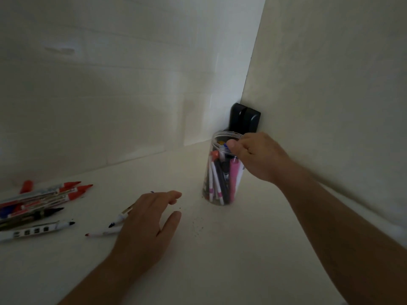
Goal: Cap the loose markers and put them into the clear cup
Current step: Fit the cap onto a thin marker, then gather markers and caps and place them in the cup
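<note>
1. Here the right hand [253,157] sits at the rim of the clear plastic cup [220,172], fingers curled narrow, seemingly pinching a blue-tipped marker [224,148]; blur, not sure.
2. Left hand [145,225] rests relaxed, holding nothing, over thin white uncapped markers [103,233] on the white desk [220,249].
3. Markers: light, stiff, smooth; grip mid-barrel.
4. Cup probably tips easily.
5. Red and black uncapped markers [44,199] lie well left.

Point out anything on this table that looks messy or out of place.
Small dark specks dot the white table between the left hand and the clear cup, like ink marks. Several markers at the left edge lie uncapped in a loose pile, tips bare.
</note>
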Demonstrator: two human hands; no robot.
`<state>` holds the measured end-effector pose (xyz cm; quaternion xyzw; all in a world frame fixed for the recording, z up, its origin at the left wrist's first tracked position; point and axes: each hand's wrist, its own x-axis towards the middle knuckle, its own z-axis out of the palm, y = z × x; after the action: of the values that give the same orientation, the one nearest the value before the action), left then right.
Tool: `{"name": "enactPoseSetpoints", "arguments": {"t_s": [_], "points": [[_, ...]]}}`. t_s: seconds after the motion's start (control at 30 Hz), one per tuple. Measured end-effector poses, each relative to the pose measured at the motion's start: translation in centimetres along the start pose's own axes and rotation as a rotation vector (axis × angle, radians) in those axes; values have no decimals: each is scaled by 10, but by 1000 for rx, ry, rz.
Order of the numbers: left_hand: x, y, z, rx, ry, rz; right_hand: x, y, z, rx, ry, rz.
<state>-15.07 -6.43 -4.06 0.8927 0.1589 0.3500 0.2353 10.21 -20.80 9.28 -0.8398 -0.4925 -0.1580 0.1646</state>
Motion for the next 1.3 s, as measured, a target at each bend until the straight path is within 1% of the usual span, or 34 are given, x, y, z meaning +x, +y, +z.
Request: {"name": "enactPoseSetpoints", "arguments": {"t_s": [0.03, 0.1, 0.13, 0.23, 0.27, 0.3, 0.33, 0.4, 0.43, 0.47, 0.53, 0.6, 0.73, 0.77, 0.83, 0.9, 0.93, 1.03, 1.1, 1.17, 1.23, 1.3], "points": [[0, 0, 0, -17, 13, -10, -2, 3, 3, -35, 59, -32], [-1, -1, 0, -54, 38, -42, -7, 4, 6, -114, 177, -11], [-1, -2, 0, -62, 48, -52, -8, 4, 7, -144, 192, 7], [0, -3, 0, -83, 58, -85, -10, 1, 8, -167, 145, 31], [0, -3, 0, -103, 75, -88, -11, -1, 8, -151, 174, 29], [1, -1, -2, -132, 108, -93, -13, -5, 6, -128, 245, 15], [2, -1, -6, -171, 149, -109, -14, -12, 5, -101, 350, -12], [6, -3, -21, -249, 237, -170, -18, -34, 6, -29, 575, -128], [9, -7, -31, -277, 280, -194, -18, -48, 10, 26, 636, -211], [11, -14, -42, -294, 316, -213, -18, -65, 17, 99, 639, -285], [10, -32, -65, -287, 357, -245, -18, -97, 38, 240, 524, -370], [3, -52, -85, -214, 375, -268, -16, -122, 67, 295, 357, -385], [-19, -90, -116, -9, 358, -253, -2, -154, 121, 248, -223, -287], [-25, -96, -124, 24, 348, -257, 2, -157, 130, 253, -321, -281], [-36, -106, -141, 86, 350, -264, 9, -160, 146, 284, -429, -291], [-48, -118, -162, 170, 371, -277, 13, -159, 156, 306, -499, -302], [-53, -124, -173, 217, 371, -288, 15, -156, 161, 319, -508, -321], [-62, -146, -203, 321, 339, -345, 15, -149, 180, 366, -452, -376], [-68, -157, -216, 395, 327, -379, 13, -144, 188, 406, -395, -356], [-73, -165, -225, 457, 300, -373, 12, -140, 195, 438, -364, -329], [-78, -172, -229, 466, 246, -368, 10, -139, 195, 462, -352, -307], [-81, -177, -228, 446, 194, -427, 8, -141, 192, 469, -351, -297]]}}
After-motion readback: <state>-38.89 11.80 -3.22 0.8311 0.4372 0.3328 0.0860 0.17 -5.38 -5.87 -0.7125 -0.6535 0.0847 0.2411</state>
